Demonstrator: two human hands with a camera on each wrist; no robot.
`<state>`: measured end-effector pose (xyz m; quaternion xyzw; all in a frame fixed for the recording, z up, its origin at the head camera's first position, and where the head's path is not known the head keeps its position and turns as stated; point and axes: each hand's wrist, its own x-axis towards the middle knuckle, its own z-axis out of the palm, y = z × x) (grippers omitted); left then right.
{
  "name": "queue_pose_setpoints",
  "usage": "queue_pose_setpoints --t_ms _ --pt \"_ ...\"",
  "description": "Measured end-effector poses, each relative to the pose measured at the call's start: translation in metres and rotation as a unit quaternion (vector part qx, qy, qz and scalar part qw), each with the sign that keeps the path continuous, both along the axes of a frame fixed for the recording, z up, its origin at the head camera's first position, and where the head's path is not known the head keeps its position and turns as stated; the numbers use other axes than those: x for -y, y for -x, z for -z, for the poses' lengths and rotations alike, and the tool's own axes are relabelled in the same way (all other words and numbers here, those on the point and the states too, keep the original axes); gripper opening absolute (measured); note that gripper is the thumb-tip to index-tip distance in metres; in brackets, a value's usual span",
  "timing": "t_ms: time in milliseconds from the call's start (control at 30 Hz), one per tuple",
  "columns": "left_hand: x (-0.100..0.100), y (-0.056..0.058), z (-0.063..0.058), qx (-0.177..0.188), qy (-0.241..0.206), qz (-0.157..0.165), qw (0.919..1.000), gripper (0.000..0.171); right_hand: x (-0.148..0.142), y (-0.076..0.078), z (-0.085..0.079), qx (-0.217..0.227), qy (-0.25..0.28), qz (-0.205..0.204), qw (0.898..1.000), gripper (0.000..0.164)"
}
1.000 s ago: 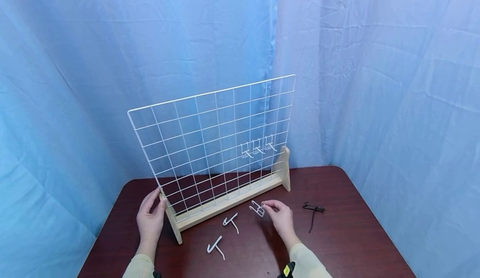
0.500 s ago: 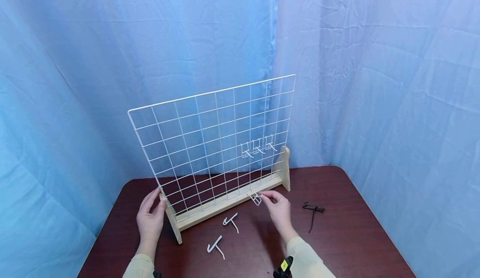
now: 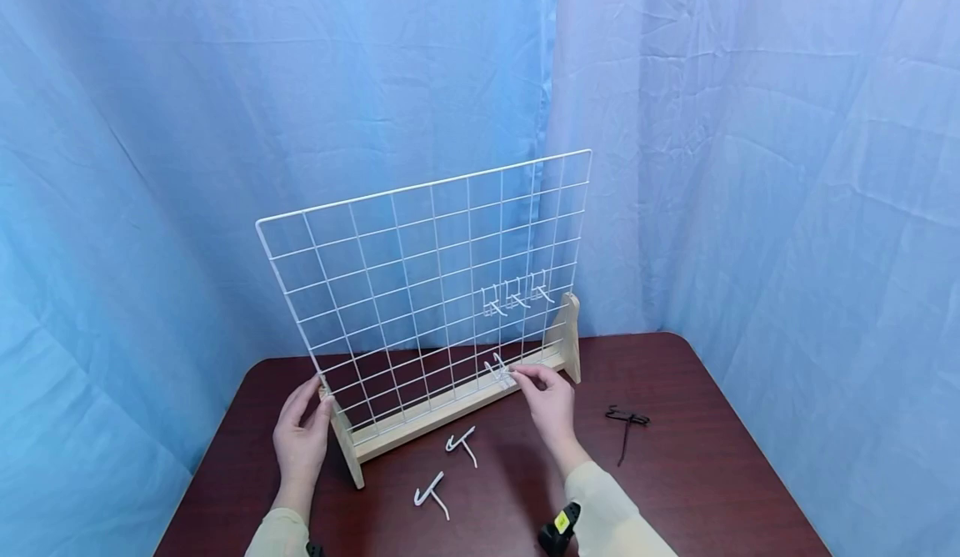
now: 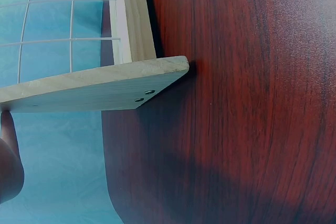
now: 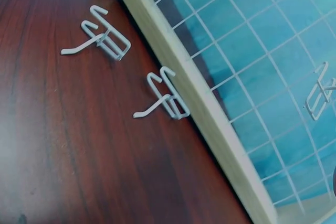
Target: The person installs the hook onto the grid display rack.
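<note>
A white wire grid panel point(image 3: 431, 244) stands upright in a wooden base point(image 3: 420, 425). At its left end, my left hand point(image 3: 302, 440) grips the top of the wooden side piece point(image 3: 343, 440) between thumb and fingers. My right hand point(image 3: 553, 407) pinches a white wire hook point(image 3: 496, 368) by its arm, its two prongs pointing up close to the lower grid wires. Three similar white hooks point(image 3: 516, 298) hang side by side on the grid's right part. The right wrist view has two more white hooks point(image 5: 107, 35) lying on the table; fingers barely show at its right edge.
A black wire hook point(image 3: 627, 425) lies on the dark red wooden table point(image 3: 697, 474), right of my right hand. Two loose white hooks point(image 3: 461, 444) lie before the base. Blue curtains point(image 3: 420, 65) surround the table's back and sides.
My right hand has moved up and slightly left with the hook, from over the table to the grid's lower wires, turning its prongs upward. The left hand has stayed put.
</note>
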<state>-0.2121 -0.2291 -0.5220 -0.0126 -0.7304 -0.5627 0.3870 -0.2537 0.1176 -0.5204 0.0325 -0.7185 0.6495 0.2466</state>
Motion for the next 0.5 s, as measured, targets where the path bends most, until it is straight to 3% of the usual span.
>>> queue_pose_setpoints --t_ms 333,500 --pt "0.0 0.0 0.0 0.013 -0.005 0.001 0.9999 0.041 0.018 -0.015 -0.051 -0.057 0.016 -0.013 0.998 0.01" --pt "-0.005 -0.005 -0.008 0.003 -0.003 -0.005 1.0 0.04 0.024 -0.015 -0.065 -0.07 0.016 -0.011 0.997 0.009"
